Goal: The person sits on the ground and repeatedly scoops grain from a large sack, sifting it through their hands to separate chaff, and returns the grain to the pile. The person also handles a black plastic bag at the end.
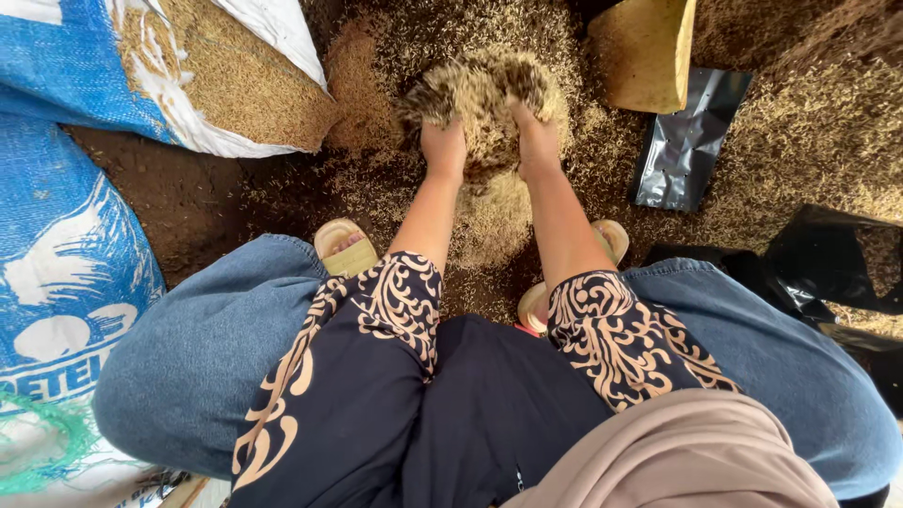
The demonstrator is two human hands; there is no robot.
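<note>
Dark earthen floor (179, 202) strewn with husks fills the frame. At the far left lie blue-and-white woven sacks (56, 235), one at upper left spilling husks. Near top centre, the left hand (444, 146) and right hand (534, 141) sit side by side, fingers cupped around a lifted heap of rice husks (480, 89) above a husk pile (489, 221) between two sandalled feet. Right of the hands stands a tan bag (649, 52), then a flat black pouch (687, 146) and more black bags (828, 268) at the right edge.
</note>
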